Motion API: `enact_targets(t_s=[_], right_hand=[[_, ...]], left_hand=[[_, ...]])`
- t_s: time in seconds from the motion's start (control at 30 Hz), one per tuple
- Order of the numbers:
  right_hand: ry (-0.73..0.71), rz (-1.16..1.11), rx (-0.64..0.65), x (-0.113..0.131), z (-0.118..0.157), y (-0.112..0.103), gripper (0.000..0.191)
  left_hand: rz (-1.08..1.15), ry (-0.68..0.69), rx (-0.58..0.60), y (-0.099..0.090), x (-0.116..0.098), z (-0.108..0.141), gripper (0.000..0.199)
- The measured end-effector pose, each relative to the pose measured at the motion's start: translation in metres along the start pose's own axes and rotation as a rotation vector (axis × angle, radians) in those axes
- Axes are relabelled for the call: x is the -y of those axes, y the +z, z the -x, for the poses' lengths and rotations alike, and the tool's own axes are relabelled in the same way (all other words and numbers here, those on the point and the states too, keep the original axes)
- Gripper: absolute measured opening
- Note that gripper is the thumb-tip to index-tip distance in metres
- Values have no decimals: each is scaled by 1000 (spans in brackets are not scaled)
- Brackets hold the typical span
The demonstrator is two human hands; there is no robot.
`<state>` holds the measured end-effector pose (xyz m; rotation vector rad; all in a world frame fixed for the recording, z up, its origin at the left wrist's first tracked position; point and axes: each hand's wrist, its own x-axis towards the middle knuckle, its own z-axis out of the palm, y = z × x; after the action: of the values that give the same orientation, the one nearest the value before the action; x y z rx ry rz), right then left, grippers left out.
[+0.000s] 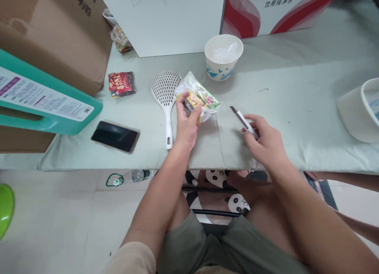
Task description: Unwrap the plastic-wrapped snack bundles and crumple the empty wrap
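My left hand (188,122) grips a clear plastic bag (189,82) with yellow and green small packets inside, held above the cloth beside a white slotted skimmer (167,88). Between the fingers of my right hand (262,137) is a white utility knife (245,122), its dark blade extended and pointing up and left toward the bag. Blade and bag are apart. Behind them stands a paper bowl (223,57) with a blue pattern and clear plastic inside.
At the left are a black phone (115,136), a red snack packet (121,84), a green-handled container (53,104) and a cardboard box (59,33). White boxes (174,21) stand behind. A white tub (359,112) is at the right. Another person's limbs show at lower right.
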<state>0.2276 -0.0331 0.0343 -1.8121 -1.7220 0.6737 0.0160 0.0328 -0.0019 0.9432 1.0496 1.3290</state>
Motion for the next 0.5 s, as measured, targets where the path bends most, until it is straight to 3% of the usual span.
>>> enact_targets(t_s=[0.17, 0.4, 0.5], right_hand=[[-2, 262, -122, -23, -14, -4, 48], [113, 396, -260, -45, -28, -2, 46], [-14, 339, -403, -40, -25, 2, 43]], left_hand=[[-73, 118, 124, -3, 3, 7, 81], [-92, 58, 388, -2, 3, 19, 94], [-123, 24, 430, 0, 0, 22, 97]])
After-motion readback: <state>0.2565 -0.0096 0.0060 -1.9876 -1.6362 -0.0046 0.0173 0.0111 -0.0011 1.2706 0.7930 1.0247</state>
